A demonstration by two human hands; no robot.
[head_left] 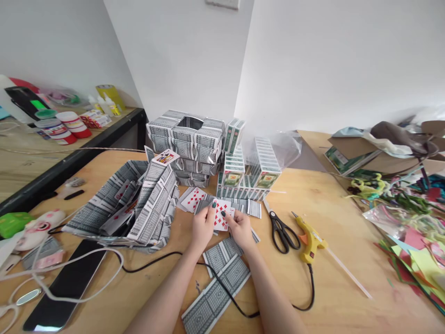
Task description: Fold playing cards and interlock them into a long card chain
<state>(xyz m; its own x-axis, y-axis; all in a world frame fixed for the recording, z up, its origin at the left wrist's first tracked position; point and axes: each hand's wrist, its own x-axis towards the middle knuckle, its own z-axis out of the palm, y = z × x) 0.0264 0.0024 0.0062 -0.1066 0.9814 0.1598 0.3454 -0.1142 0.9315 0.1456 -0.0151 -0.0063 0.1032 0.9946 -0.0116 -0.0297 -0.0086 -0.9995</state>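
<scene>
A ten-of-diamonds playing card (221, 218) is held face up between my two hands over the middle of the table. My left hand (204, 223) pinches its left edge, thumb on top. On its right side my right hand (240, 228) grips it the same way; a second card seems to show beneath that thumb. Strips of joined cards (217, 297) lie face down below my wrists. Loose diamond cards (193, 198) rest just beyond my left hand. Behind my hands lies another strip of patterned cards (251, 207).
Left stands an open box built of cards (156, 204); behind it, a lidded card box (187, 134). Green card packs (266, 171) are stacked at the back. Scissors (282, 232) and a yellow glue gun (311, 239) lie right, its black cord crossing the table. A phone (66, 287) lies front left.
</scene>
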